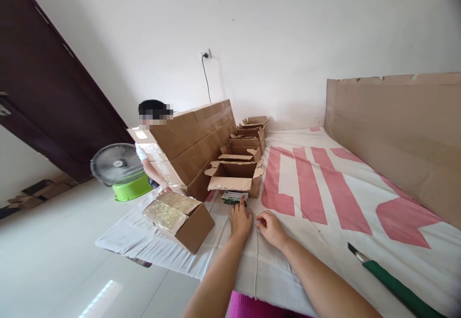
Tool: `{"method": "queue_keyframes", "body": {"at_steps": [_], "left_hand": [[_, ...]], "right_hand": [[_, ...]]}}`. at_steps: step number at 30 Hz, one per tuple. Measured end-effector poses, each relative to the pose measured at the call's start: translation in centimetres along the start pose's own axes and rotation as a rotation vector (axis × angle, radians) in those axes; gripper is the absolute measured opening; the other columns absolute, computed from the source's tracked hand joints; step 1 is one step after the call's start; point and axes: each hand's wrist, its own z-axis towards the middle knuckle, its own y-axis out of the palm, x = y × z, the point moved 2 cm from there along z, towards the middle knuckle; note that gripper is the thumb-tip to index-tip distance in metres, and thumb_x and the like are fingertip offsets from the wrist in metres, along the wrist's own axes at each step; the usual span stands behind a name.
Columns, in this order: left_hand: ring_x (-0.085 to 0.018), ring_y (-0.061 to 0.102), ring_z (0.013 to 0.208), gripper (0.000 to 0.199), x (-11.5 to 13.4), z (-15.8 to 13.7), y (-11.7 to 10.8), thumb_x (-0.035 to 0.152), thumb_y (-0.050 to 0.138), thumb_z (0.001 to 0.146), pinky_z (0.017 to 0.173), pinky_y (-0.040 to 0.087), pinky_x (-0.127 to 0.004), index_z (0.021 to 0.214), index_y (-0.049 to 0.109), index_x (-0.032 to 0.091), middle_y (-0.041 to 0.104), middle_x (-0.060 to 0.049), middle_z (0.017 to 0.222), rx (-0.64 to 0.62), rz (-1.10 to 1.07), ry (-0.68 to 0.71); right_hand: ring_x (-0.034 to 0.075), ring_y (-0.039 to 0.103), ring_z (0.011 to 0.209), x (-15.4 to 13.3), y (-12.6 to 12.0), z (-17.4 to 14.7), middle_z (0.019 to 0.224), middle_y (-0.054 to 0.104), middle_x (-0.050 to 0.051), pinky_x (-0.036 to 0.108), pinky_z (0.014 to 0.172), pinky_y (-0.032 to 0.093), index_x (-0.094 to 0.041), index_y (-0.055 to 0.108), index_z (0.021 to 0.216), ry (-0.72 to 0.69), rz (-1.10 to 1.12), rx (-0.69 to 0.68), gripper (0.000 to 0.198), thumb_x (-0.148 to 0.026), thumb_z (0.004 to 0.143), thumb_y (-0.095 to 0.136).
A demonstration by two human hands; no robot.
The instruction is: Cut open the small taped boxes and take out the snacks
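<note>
A small green-and-white printed box (234, 197) lies on the cloth in front of the nearest open carton (230, 183). My left hand (241, 220) reaches to it, fingers stretched forward and fingertips against its near right side. Just to the right, my right hand (272, 229) hovers low over the cloth or rests on it, its fingers curled in with nothing visible between them. To the left of my hands sits a closed carton (194, 226) with clear tape across its top. A green-handled cutter knife (392, 279) lies at the right, blade out.
Several open cartons (239, 153) run back in a row beside a stack of taped cartons (201, 135). Behind the stack a person (153, 164) reaches toward the closed carton. A cardboard panel (392, 140) borders the cloth-covered table (345, 246). A fan (118, 163) stands on the floor.
</note>
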Motion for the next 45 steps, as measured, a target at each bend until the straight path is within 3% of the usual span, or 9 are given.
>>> {"method": "queue_keyframes", "body": {"at_steps": [6,13,27,33,36,38,40,43,45], "left_hand": [[-0.036,0.045,0.119,0.067,0.9,-0.3,-0.9,0.027,0.053,0.085,0.096,0.035,-0.048,0.148,0.032,0.015,0.053,-0.019,0.124,0.073,0.103,-0.086],[-0.028,0.055,0.105,0.057,4.2,1.6,-1.1,0.02,0.045,0.092,0.089,0.038,-0.041,0.145,0.038,0.039,0.061,-0.011,0.109,-0.062,0.341,0.27],[-0.035,0.057,0.109,0.052,5.0,2.6,-0.5,0.017,0.049,0.087,0.095,0.038,-0.052,0.139,0.048,0.016,0.061,-0.02,0.112,-0.027,0.174,0.186],[-0.022,0.056,0.112,0.037,2.2,-3.1,-5.4,0.023,0.05,0.09,0.097,0.044,-0.034,0.125,0.059,0.024,0.061,-0.009,0.121,-0.126,0.0,0.464],[-0.022,0.057,0.108,0.028,-1.4,-5.2,-10.3,0.026,0.047,0.091,0.097,0.046,-0.038,0.114,0.063,0.022,0.062,-0.011,0.113,0.074,-0.201,0.63],[-0.023,0.056,0.108,0.022,-5.2,-4.6,-13.9,0.031,0.054,0.087,0.098,0.045,-0.04,0.103,0.064,0.02,0.061,-0.01,0.109,0.362,-0.32,0.479],[-0.023,0.054,0.11,0.021,-9.9,-3.0,-17.3,0.037,0.059,0.082,0.099,0.044,-0.039,0.093,0.061,0.019,0.06,-0.008,0.106,0.735,-0.459,0.049],[-0.026,0.042,0.123,0.031,-15.5,-0.3,-20.4,0.037,0.048,0.087,0.104,0.037,-0.045,0.11,0.049,0.017,0.05,-0.011,0.119,0.909,-0.523,-0.232],[-0.025,0.045,0.12,0.031,-18.1,1.0,-20.9,0.039,0.049,0.087,0.103,0.037,-0.045,0.109,0.047,0.017,0.051,-0.009,0.115,0.89,-0.586,-0.354]], "right_hand": [[0.017,0.06,0.074,-0.2,-0.3,0.1,0.085,0.063,0.005,0.031,0.073,0.051,-0.018,0.065,0.081,0.01,0.019,-0.032,0.015,-0.007,0.072,0.064],[0.017,0.062,0.074,0.6,-0.6,0.8,0.082,0.065,0.004,0.03,0.073,0.051,-0.017,0.066,0.08,0.04,0.05,-0.032,0.013,-0.007,0.072,0.061],[0.019,0.064,0.077,0.6,-1.3,0.5,0.083,0.069,0.004,0.034,0.076,0.052,-0.019,0.068,0.083,0.034,0.136,-0.078,0.011,-0.023,0.078,0.059],[0.019,0.063,0.076,0.5,-1.6,0.4,0.078,0.068,0.004,0.034,0.074,0.05,-0.02,0.067,0.077,0.029,0.202,-0.179,0.015,-0.033,0.077,0.06],[0.02,0.063,0.077,0.6,-1.7,0.3,0.082,0.069,0.005,0.035,0.075,0.05,-0.019,0.067,0.082,0.058,0.213,-0.186,0.022,-0.038,0.079,0.057],[0.02,0.063,0.077,0.6,-1.7,0.3,0.082,0.069,0.005,0.035,0.075,0.05,-0.019,0.067,0.082,0.071,0.215,-0.187,0.023,-0.039,0.078,0.058],[0.02,0.063,0.077,0.6,-1.7,0.2,0.082,0.069,0.005,0.035,0.075,0.05,-0.019,0.067,0.082,0.076,0.217,-0.184,0.024,-0.041,0.077,0.058],[0.02,0.062,0.076,0.5,-1.7,0.2,0.081,0.069,0.005,0.035,0.074,0.05,-0.019,0.067,0.08,0.082,0.22,-0.169,0.025,-0.042,0.076,0.059],[0.02,0.062,0.076,0.5,-1.6,0.1,0.08,0.069,0.005,0.035,0.074,0.049,-0.019,0.067,0.078,0.086,0.223,-0.155,0.026,-0.045,0.075,0.061]]}}
